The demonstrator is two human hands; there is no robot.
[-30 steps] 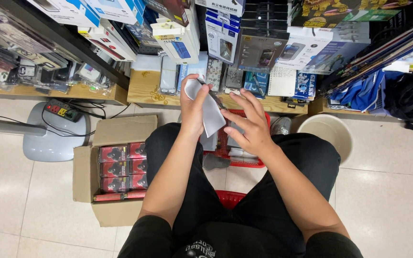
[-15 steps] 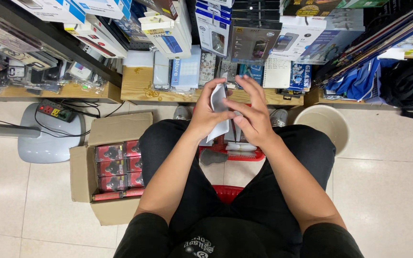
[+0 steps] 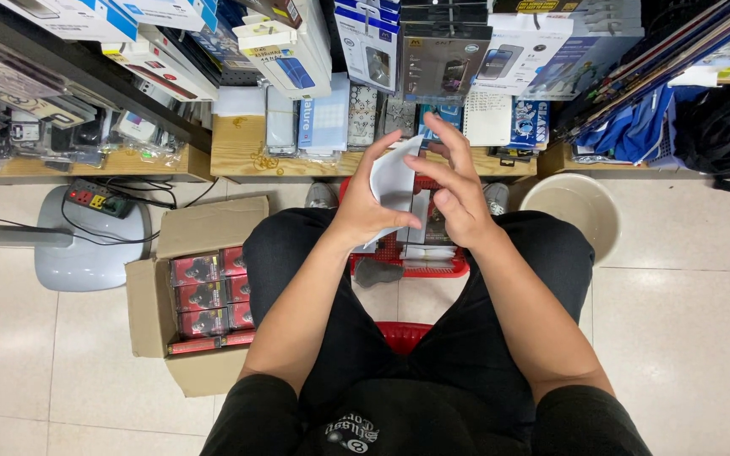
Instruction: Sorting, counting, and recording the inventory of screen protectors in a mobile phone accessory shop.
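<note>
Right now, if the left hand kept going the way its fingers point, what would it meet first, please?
The left hand already holds the white sheet; its fingers point up and away toward the shelf. Past the sheet, it would probably meet the flat packets standing on the wooden shelf, though depth is hard to judge.

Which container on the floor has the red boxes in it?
The open cardboard box beside the person's left leg; the round beige bucket on the other side shows nothing inside.
</note>
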